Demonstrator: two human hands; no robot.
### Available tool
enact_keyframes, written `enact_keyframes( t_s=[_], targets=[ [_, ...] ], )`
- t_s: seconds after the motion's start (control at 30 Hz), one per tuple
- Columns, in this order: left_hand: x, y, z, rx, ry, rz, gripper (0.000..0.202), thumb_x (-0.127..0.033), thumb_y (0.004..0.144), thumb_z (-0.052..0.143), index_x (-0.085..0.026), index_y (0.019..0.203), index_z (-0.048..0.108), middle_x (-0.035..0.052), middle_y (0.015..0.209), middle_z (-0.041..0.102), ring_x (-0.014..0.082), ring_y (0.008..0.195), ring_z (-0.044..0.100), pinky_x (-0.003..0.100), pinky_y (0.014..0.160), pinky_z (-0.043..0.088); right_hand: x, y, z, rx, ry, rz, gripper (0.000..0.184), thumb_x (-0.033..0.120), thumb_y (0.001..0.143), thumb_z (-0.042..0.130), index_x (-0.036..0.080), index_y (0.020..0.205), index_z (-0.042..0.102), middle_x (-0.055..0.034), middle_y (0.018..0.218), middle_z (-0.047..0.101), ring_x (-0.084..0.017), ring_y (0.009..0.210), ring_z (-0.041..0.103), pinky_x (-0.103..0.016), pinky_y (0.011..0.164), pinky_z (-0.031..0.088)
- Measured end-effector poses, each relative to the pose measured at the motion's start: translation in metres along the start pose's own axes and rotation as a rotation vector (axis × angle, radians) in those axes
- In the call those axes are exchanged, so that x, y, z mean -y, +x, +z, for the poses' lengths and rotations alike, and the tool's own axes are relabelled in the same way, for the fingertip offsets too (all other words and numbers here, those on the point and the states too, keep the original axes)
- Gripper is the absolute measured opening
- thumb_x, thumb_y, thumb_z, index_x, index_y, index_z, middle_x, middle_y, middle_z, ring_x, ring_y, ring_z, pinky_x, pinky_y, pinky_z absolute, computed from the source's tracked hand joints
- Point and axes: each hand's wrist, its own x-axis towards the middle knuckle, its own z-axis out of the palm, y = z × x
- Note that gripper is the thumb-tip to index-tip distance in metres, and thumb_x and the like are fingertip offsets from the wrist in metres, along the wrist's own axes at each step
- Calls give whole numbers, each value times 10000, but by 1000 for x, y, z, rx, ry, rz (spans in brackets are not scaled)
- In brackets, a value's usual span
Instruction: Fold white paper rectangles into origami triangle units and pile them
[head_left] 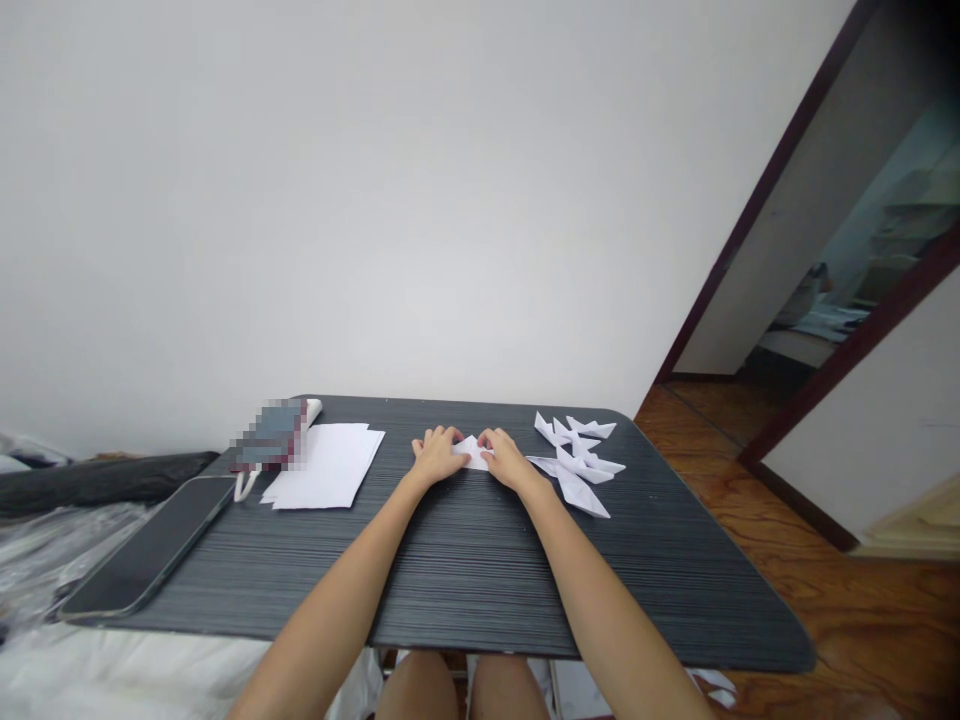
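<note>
A small folded piece of white paper (472, 454) lies on the dark table between my hands, its top coming to a point. My left hand (436, 456) has its thumb and fingers closed on the left edge of the paper. On the opposite edge, my right hand (504, 458) pinches the paper in the same manner. Parts of the paper are hidden under the fingers. Just right of my right hand, several folded white paper boats (585, 462) sit in a loose cluster.
A stack of white paper sheets (330, 468) rests on the left of the dark table (465, 570). Beside it are a partly blurred device (274, 435) with a white loop and a large phone (154, 545) near the left edge. A white wall (450, 200) rises behind the table.
</note>
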Motion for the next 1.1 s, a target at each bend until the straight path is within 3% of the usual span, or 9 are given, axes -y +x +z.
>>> enact_keyframes(
  t_s=[0.17,0.3,0.47,0.6,0.9,1.1],
  targets=[
    [2,3,0,-6,-4,-26,235,-198,680,432,-249,890,524,56,940,498,261,930,403,465,734,294,-4,2,2,10,-5,9,188,74,707,447,188,855,470,-1,783,400,-125,781,416,-278,760,333],
    [12,0,-4,-82,13,-15,279,-103,718,352,-243,874,538,68,910,500,246,912,399,457,726,294,-6,1,3,2,-66,26,226,77,711,455,197,900,482,-14,815,404,-141,815,403,-292,764,322],
    [20,-3,-8,-110,-39,53,305,-270,832,257,-235,916,549,61,932,486,225,933,390,441,758,289,-2,-1,4,-3,-176,92,262,101,737,449,213,969,493,-60,903,421,-186,859,378,-327,741,313],
    [14,-4,-6,-53,-35,138,313,-421,740,442,-242,980,534,55,978,463,241,952,383,438,779,281,1,-3,3,18,-162,77,277,115,753,435,221,1003,488,-66,945,426,-196,897,372,-334,754,306],
    [15,-3,-11,49,-64,73,252,-326,681,519,-195,895,496,55,967,500,245,965,392,406,782,277,3,-3,-1,36,-119,132,221,225,692,563,207,910,537,-58,961,443,-211,943,382,-351,769,292],
    [24,-4,-13,14,-270,223,171,-233,716,485,-185,879,467,7,858,558,155,809,487,339,775,309,-2,-2,-7,41,-75,71,86,196,669,571,152,736,541,-36,821,492,-159,797,444,-293,706,334]
  ],
)
